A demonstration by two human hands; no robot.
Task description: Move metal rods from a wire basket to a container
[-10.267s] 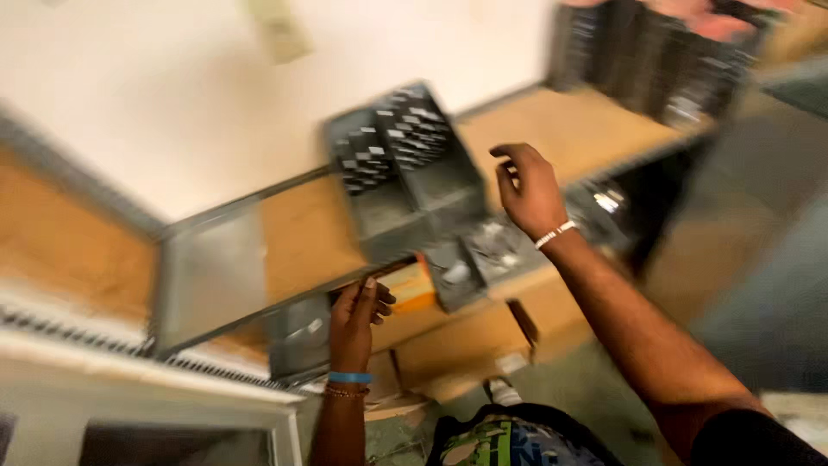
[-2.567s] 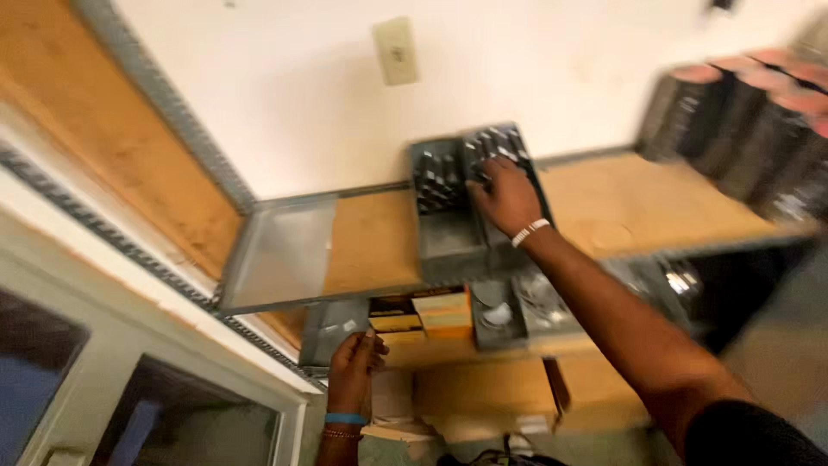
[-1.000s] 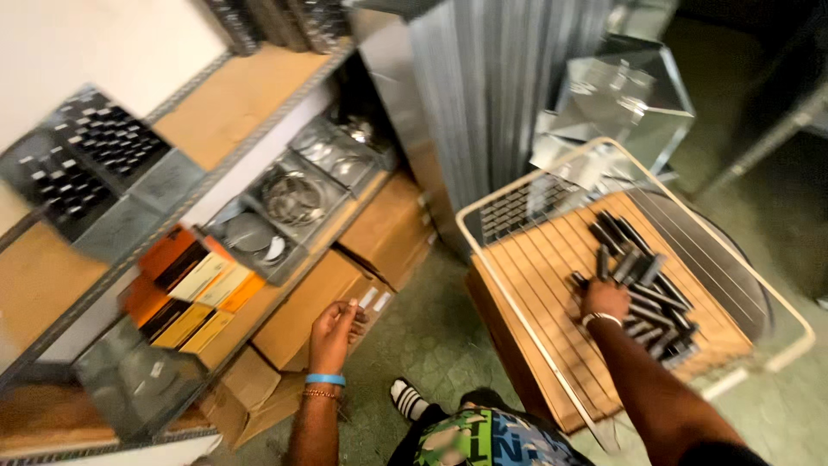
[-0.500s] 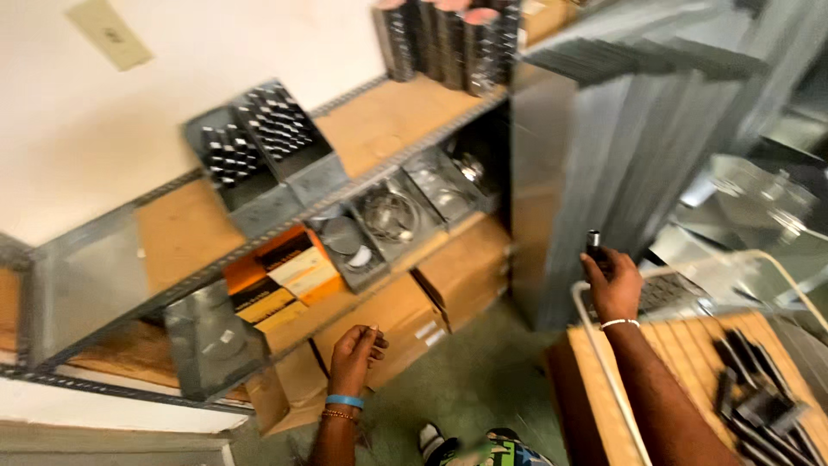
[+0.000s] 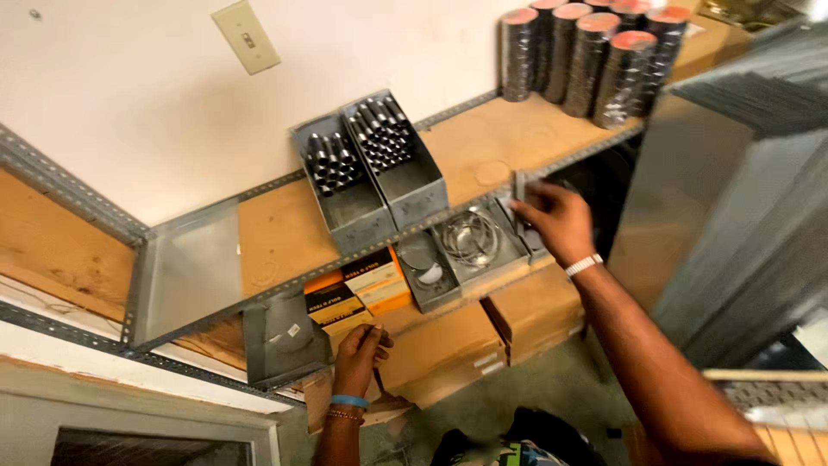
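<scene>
My right hand [image 5: 556, 220] is raised to the front edge of the upper wooden shelf [image 5: 483, 142], fingers pinched on a small dark metal piece [image 5: 519, 186]. It hovers just above the small grey trays [image 5: 470, 243] on the lower shelf. To its left, on the upper shelf, stand two long grey metal bins [image 5: 379, 185], each holding several short metal cylinders. My left hand [image 5: 358, 352] is lower down with its fingers curled on the lower shelf's front edge, just under the orange and black boxes [image 5: 362, 289].
Dark cylindrical rolls [image 5: 586, 52] stand at the shelf's right end. A tall stack of sheet metal [image 5: 742, 216] fills the right side. Cardboard boxes [image 5: 448, 345] sit under the lower shelf. A wire cart edge [image 5: 768, 397] shows at the bottom right. A switch plate [image 5: 247, 34] is on the wall.
My right hand has come up from beside the cart to the shelf's front edge with the metal piece. The view has swung back to the shelf. My left hand stays put.
</scene>
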